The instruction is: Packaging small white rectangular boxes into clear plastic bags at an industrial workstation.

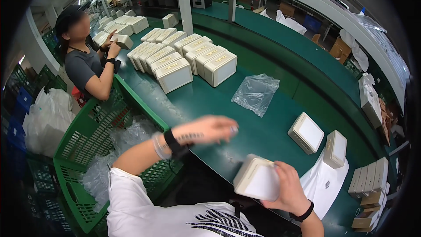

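A cream rounded box with a white face (pixel 262 182) is tilted in my right hand (pixel 289 187), which grips its right side over the table's near edge. My left hand (pixel 206 129) hangs above the table, left of that box, smeared by motion. Something small and pale shows at its fingertips, too blurred to name. Beyond it a crumpled clear plastic bag (pixel 255 94) lies on the green table (pixel 210 118). Two similar boxes stand at the right: one box (pixel 307 132) on the table, another box (pixel 336 149) on a white cloth (pixel 322 184).
Rows of cream boxes (pixel 175 75) stand on the far left of the table. A green crate (pixel 74 171) with clear plastic bags (pixel 98 175) sits at my left. Another person (pixel 90 61) handles a box further along. More boxes (pixel 370 177) are stacked at the far right.
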`<state>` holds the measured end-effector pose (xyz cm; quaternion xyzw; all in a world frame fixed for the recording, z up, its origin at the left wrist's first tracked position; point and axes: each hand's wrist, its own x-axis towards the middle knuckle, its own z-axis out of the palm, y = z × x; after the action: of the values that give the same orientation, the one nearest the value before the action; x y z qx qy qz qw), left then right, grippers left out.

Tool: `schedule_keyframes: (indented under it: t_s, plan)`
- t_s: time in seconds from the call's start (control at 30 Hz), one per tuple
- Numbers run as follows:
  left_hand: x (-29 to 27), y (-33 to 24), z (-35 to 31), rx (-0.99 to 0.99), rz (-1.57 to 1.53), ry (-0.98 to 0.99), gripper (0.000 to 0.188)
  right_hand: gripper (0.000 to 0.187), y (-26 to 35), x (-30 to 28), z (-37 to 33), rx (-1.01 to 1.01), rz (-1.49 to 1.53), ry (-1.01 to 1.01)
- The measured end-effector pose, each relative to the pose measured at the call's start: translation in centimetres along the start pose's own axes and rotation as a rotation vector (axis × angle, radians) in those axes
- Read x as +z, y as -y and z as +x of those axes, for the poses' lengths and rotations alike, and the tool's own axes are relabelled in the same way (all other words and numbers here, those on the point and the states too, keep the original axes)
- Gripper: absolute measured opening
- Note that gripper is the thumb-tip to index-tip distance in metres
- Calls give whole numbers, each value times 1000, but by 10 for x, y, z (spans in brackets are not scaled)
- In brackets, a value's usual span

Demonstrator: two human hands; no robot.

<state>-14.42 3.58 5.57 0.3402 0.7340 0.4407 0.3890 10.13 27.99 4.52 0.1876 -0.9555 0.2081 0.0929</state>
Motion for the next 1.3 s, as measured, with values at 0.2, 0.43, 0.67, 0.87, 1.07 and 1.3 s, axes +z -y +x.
schedule_keyframes:
  t_s: [0.2, 0.43, 0.67, 0.87, 1.07, 1.3]
  plan:
    - [-147, 80, 9, -256, 1196, -1061, 99, 109, -60, -11, -31, 357, 49, 12]
    - [-136, 98, -1, -559, 1273, -832, 101, 107, -94, -7, -53, 525, 136, -36]
    - [-173, 137, -8, -96, 948, -954, 75, 101, -85, -1, -47, 449, -156, 23]
    - [-155, 76, -34, 78, 131, -682, 50, 98, -107, -8, -52, 373, -39, -62]
    - [-71, 21, 32, 0, -175, -261, 44, 92, -111, -25, -51, 402, 9, -3]
    - [2, 33, 124, -77, -211, 41, 47, 87, -113, -6, -60, 379, 13, -55]
